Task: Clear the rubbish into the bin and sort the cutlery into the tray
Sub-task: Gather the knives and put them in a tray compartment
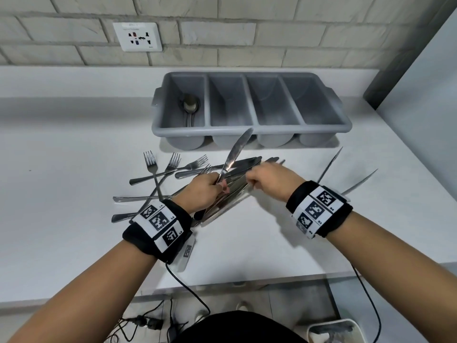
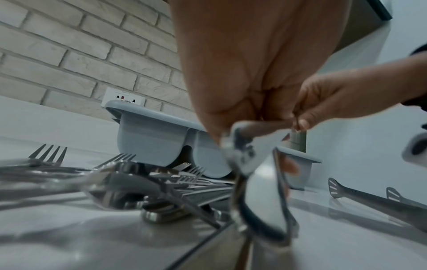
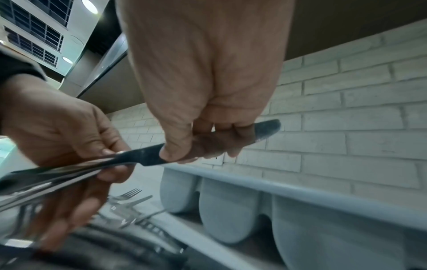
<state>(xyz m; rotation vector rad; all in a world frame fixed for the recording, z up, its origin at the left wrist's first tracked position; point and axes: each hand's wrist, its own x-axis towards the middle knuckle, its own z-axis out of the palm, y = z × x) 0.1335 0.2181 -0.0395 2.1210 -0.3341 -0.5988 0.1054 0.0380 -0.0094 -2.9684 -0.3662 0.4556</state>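
The white counter point(image 1: 61, 219) is in front of you. The grey tray point(image 1: 252, 131) with four slots sits at the back by the wall, and some spoons point(image 1: 190, 105) lie in its far left slot. A pile of forks point(image 1: 170, 167) lies just in front of the tray, left of your hands. Your left hand point(image 1: 200, 191) grips a bunch of knives point(image 1: 235, 152), one pointing up at the tray. Your right hand point(image 1: 270, 179) pinches one knife, maybe from that same bunch.
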